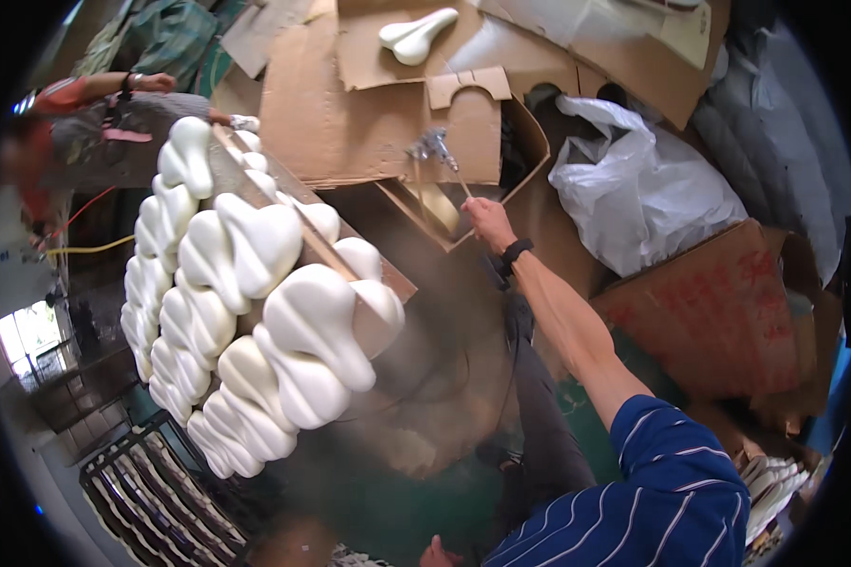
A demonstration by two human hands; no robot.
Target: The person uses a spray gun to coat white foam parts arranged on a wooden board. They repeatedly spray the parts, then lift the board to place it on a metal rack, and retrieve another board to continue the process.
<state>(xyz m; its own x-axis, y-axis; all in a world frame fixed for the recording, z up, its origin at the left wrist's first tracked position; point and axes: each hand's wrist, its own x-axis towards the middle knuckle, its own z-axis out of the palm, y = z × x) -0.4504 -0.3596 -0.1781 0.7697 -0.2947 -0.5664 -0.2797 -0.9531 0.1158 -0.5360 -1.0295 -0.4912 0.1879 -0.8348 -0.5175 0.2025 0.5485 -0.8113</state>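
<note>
My right hand (488,223) reaches forward at arm's length, shut on the handle of a metal spray gun (432,147). The gun points into an open cardboard box (501,142), where a pale saddle-shaped piece (435,204) sits. A black band is on that wrist. Haze hangs below the box. To the left, several white saddle-shaped foam pieces (303,331) are stacked in rows on a wooden board (331,248). Only a sliver of my left hand (433,553) shows at the lower edge, and its fingers are hidden.
Another white saddle piece (416,36) lies on flattened cardboard at the top. A white plastic bag (633,189) and a reddish cardboard box (719,312) stand to the right. A black wire rack (161,501) is at the lower left. Another person's arm (104,87) shows at the upper left.
</note>
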